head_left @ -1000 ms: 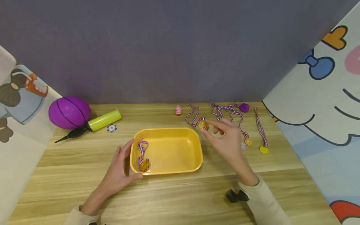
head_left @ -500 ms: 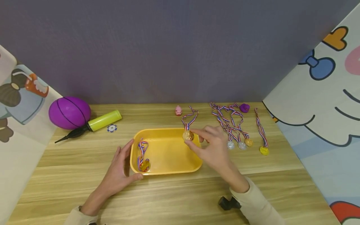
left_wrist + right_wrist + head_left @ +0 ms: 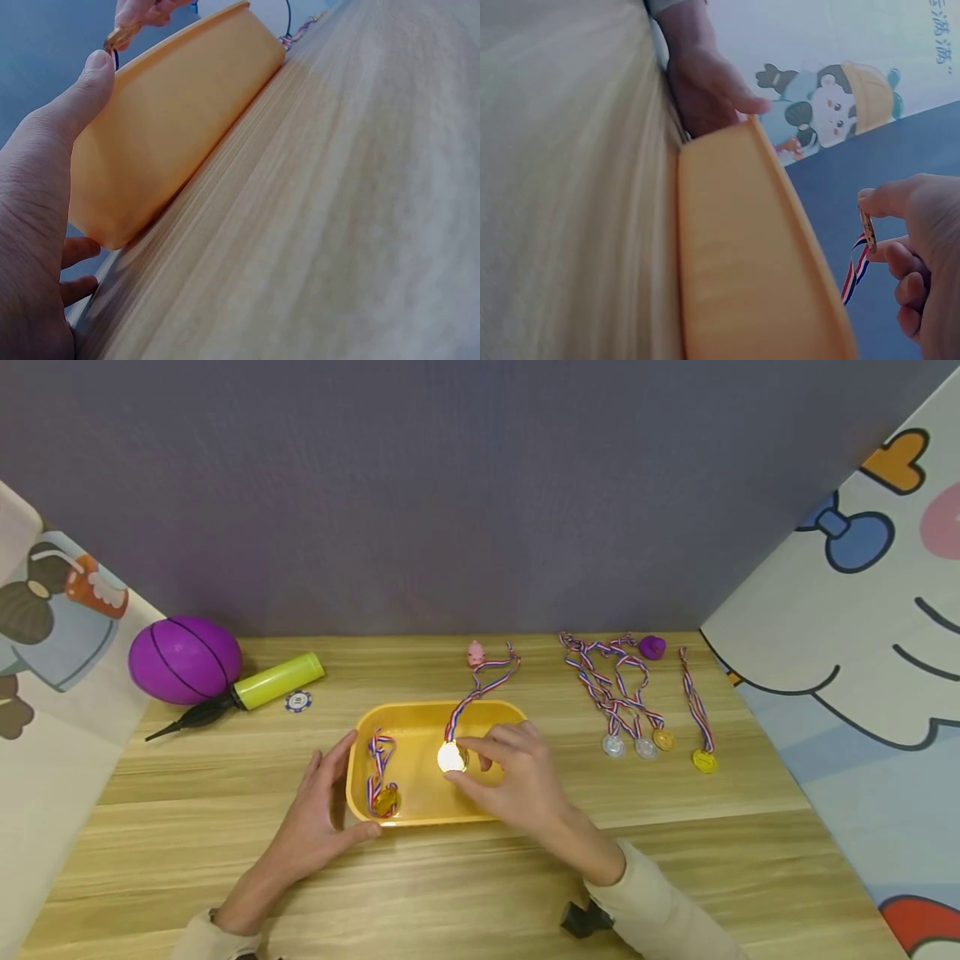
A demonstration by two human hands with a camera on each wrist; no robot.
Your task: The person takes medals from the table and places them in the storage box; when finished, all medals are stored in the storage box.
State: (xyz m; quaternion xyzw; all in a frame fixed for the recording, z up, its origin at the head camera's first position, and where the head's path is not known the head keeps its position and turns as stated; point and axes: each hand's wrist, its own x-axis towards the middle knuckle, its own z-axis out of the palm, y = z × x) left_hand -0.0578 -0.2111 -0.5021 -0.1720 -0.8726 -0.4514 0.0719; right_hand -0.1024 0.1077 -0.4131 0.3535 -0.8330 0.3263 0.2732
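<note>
A yellow plastic tray [image 3: 442, 820] stands on the table in the head view. My left hand [image 3: 318, 814] holds its left end, thumb at the near corner and fingers along the left side. My right hand [image 3: 517, 777] pinches a shiny gold medal [image 3: 452, 757] by its edge, over the middle of the tray. In the right wrist view this medal [image 3: 868, 229] is above the rim level, between thumb and finger. Its striped red, white and blue ribbon [image 3: 472, 695] trails over the far rim towards the back. Another gold medal [image 3: 386, 802] with its ribbon lies inside the tray's left end.
Right of the tray lie two silver medals [image 3: 613, 745], a gold medal [image 3: 663, 740] and a yellow medal [image 3: 704, 761] with ribbons. A pink pig toy [image 3: 476, 653] and purple duck [image 3: 652, 647] stand behind. Left are a purple ball [image 3: 186, 660], green pump [image 3: 279, 682] and poker chip [image 3: 298, 702].
My right hand has carried the gold medal leftwards from beyond the tray's right end to over its middle, its ribbon dragging behind. My left hand has stayed at the tray's left end.
</note>
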